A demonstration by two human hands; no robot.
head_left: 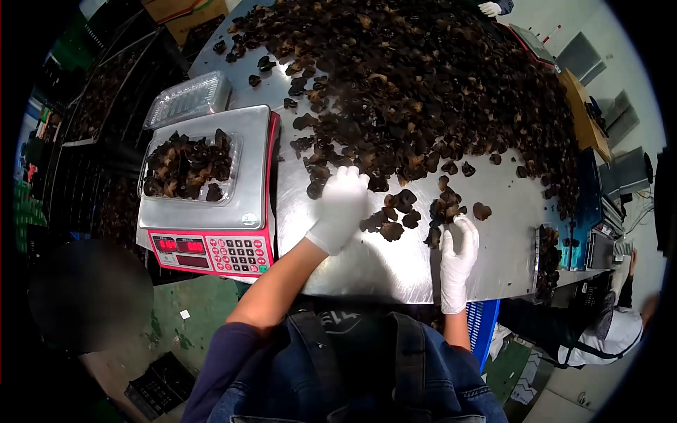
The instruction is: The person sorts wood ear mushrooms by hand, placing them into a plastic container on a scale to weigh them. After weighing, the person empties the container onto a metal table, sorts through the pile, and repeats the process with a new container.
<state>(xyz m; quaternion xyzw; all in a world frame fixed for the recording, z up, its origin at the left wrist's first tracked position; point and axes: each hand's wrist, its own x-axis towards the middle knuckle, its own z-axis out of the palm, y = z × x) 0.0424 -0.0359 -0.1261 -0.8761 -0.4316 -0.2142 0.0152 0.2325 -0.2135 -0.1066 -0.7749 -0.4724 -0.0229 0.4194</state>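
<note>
A large heap of dark brown wood ear mushrooms (pixel 416 84) covers the far part of the metal table. My left hand (pixel 342 208), in a white glove, is at the heap's near edge with its fingers curled; whatever they hold is hidden. White-gloved too, my right hand (pixel 459 261) pinches a small cluster of wood ear mushrooms (pixel 446 209) at its fingertips. Between the hands lies a small group of loose mushrooms (pixel 392 230). At the left, a clear plastic tray (pixel 235 169) with mushrooms in it rests on a red and silver digital scale (pixel 243 217).
Empty clear plastic trays (pixel 187 99) stand behind the scale. At the right table edge is another container of mushrooms (pixel 546 264), with a blue crate (pixel 484 324) below. Another person's gloved hand (pixel 489 8) shows at the far edge; a person in white (pixel 610 335) is at right.
</note>
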